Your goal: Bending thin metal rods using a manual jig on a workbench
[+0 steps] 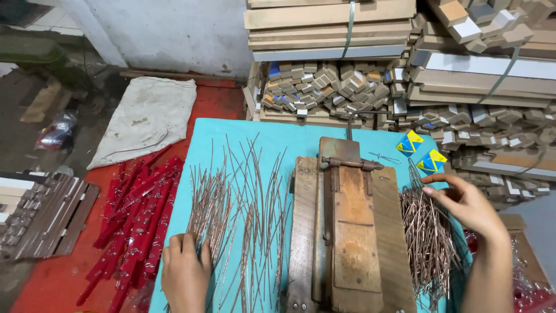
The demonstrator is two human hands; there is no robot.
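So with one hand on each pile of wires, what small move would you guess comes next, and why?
Probably the left hand closes on a few long wires. It lies flat on them beside the wooden jig, gripping none, while the right hand rests on the short wire pile.

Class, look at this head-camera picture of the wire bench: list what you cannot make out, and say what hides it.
1. Left hand: wrist cut off by the bottom edge; the palm hides the long copper wires beneath it.
2. Wooden jig: near end cut off by the bottom edge.
3. Right hand: covers part of the short wire bundle, so the grip is unclear.
4. Small pins near the hinge: too small to identify.
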